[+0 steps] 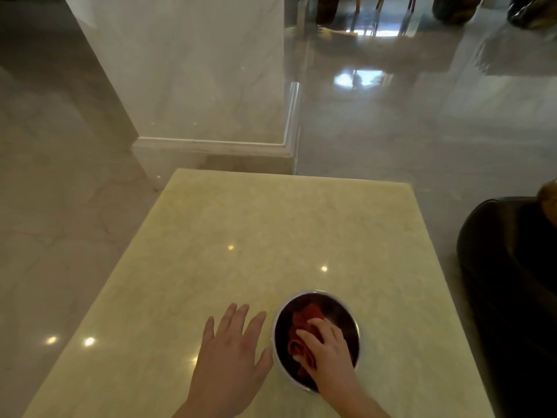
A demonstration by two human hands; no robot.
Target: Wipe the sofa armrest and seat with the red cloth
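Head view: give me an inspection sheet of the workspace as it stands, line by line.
Surface: pale yellow marble table, glossy, with light spots reflected.
Job's things: red cloth bunched inside a metal bowl near the table's front edge; dark sofa at the right edge of view.
Clutter: nothing seen.
Hands: left hand flat and open on the table, beside the bowl; right hand in the bowl, fingers on the cloth, a closed grip not confirmed.
Cables: nothing seen.
Surroundings: polished tile floor, white marble column behind the table, dark furniture far back.
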